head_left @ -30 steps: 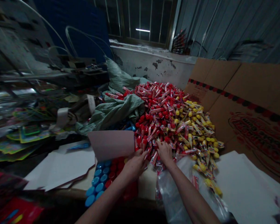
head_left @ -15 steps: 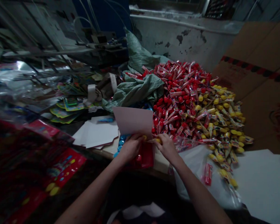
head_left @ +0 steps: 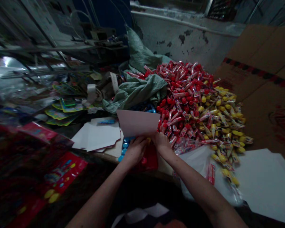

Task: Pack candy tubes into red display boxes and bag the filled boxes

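Under my hands lies a red package with a white card standing up at its far side. My left hand is over the package, its fingers closed around a yellow-capped tube. My right hand is at the package's right side against the card's lower edge; its fingertips are hidden. Blue-capped tubes sit in a row left of my left hand. A heap of red tubes and a heap of yellow-capped tubes lie to the right.
White cards lie at left, with more white sheets at right. A plastic bag holding red tubes is beside my right forearm. Green sacking lies behind. Red printed packages fill the lower left; a cardboard box stands at right.
My right hand has moved left, to the package and card. The yellow cap that was at its fingers no longer shows there. The view has shifted slightly.
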Demonstrator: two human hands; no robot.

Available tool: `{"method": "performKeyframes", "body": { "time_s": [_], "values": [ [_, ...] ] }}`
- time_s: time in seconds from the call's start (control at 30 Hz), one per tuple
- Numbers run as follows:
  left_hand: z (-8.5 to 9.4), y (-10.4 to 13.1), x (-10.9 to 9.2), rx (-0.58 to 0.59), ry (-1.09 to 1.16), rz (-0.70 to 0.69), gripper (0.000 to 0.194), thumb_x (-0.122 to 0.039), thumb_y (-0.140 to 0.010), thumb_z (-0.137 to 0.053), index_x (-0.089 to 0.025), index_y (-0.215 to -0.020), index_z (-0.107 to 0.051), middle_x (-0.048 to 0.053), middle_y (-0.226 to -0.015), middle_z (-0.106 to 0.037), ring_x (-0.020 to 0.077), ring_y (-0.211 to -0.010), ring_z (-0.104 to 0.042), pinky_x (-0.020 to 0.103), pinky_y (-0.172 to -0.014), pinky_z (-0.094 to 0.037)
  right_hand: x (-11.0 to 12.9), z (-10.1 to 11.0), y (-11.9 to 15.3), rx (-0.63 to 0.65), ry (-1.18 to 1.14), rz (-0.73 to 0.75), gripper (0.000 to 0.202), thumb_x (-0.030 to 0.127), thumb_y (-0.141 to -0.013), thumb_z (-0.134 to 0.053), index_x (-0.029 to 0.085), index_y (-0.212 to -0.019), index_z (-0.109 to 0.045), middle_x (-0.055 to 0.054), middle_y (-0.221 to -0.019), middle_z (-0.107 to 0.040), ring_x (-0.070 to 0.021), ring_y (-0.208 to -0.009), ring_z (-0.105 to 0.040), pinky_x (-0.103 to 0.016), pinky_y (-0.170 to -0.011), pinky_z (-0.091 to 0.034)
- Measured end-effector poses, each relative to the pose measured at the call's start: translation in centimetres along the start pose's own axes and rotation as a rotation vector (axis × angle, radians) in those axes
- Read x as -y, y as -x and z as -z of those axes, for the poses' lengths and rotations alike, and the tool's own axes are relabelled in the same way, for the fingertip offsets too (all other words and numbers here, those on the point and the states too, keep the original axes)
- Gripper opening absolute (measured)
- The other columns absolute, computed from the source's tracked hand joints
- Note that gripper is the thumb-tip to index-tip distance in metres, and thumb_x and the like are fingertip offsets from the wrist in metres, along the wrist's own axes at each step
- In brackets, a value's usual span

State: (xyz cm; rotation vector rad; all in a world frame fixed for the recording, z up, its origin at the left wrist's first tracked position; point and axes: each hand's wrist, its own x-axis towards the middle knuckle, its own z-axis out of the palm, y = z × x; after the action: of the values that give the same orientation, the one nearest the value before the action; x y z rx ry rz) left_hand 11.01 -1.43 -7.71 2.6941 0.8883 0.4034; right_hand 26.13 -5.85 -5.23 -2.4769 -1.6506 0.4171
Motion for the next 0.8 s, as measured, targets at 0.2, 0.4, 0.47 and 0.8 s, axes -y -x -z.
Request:
{"method": "performKeyframes", "body": {
  "time_s": [0.2,0.4,0.47,0.8],
  "values": [
    [0.0,-0.4,0.6,0.009,0.007,0.008,0.037,-0.020,-0.091,-0.040,-0.019,-0.122,-0.060,0.011,-0.130,-0.058,0.0256,-0.119,-0.053,0.042,-0.102,-0.040,-0.4,-0.5,0.7,-0.020,-0.023,0.155,0.026,0.023,-0.098,-0.039,0.016,-0.112,-0.059,-0.013,-0.110,-0.059,-0.0200,-0.098,-0.062,-0.030,-0.084,-0.050],
    [-0.9,-0.9,1.8,-0.023,0.003,-0.054,0.041,-0.029,-0.091,-0.035,-0.017,-0.121,-0.061,0.013,-0.131,-0.057,0.0283,-0.120,-0.054,0.045,-0.103,-0.041,-1.4,-0.1,1.4,-0.125,0.000,0.274,0.033,0.014,-0.095,-0.035,0.017,-0.125,-0.049,-0.012,-0.113,-0.057,-0.0193,-0.084,-0.064,-0.030,-0.071,-0.053],
    [-1.3,-1.3,2.3,-0.031,-0.008,-0.070,0.044,-0.033,-0.090,-0.035,-0.017,-0.120,-0.062,0.013,-0.130,-0.058,0.0300,-0.118,-0.055,0.047,-0.102,-0.041,-1.5,0.1,1.4,-0.144,0.057,0.311,0.033,0.010,-0.093,-0.034,0.013,-0.122,-0.050,-0.014,-0.107,-0.059,-0.0215,-0.081,-0.065,-0.032,-0.068,-0.054],
    [-1.9,-1.8,3.4,-0.047,-0.028,-0.123,0.045,-0.035,-0.087,-0.035,-0.014,-0.114,-0.065,0.015,-0.128,-0.060,0.0323,-0.120,-0.054,0.048,-0.102,-0.042,-0.7,1.6,1.1,-0.163,0.108,0.361,0.028,0.008,-0.091,-0.037,0.011,-0.107,-0.060,-0.013,-0.099,-0.066,-0.0219,-0.084,-0.065,-0.030,-0.068,-0.054]
  ]
}}
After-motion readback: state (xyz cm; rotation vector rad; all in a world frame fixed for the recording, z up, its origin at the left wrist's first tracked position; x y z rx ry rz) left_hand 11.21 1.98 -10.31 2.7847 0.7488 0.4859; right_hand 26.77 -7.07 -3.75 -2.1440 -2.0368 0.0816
